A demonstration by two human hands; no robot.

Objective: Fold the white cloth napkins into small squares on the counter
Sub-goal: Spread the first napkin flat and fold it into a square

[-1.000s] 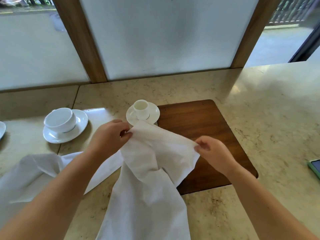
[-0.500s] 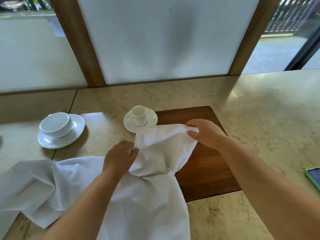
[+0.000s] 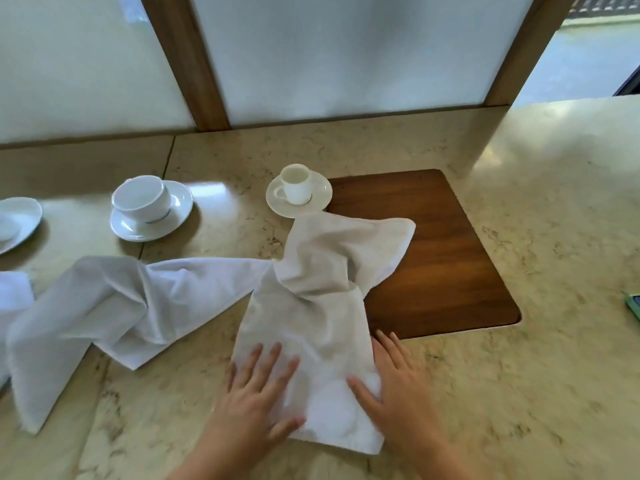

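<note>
A white cloth napkin [image 3: 322, 306] lies crumpled on the marble counter [image 3: 519, 375], its far end bunched over the edge of a wooden board [image 3: 443, 258]. My left hand [image 3: 258, 393] rests flat on the napkin's near left part with fingers spread. My right hand [image 3: 394, 386] lies flat at the napkin's near right edge, thumb on the cloth and fingers straight. A second white napkin [image 3: 104, 306] sprawls rumpled to the left, reaching under the first one.
A small cup on a saucer [image 3: 299, 192] stands just beyond the napkin, touching the board's left edge. A wider cup and saucer [image 3: 149, 207] and another plate [image 3: 15, 223] sit at the left. A phone [image 3: 633, 306] lies at the right edge. Glass panels in wooden frames back the counter.
Both hands have let go of the napkin's far corners and come down to its near end, now lying flat. The far end has dropped crumpled onto the board.
</note>
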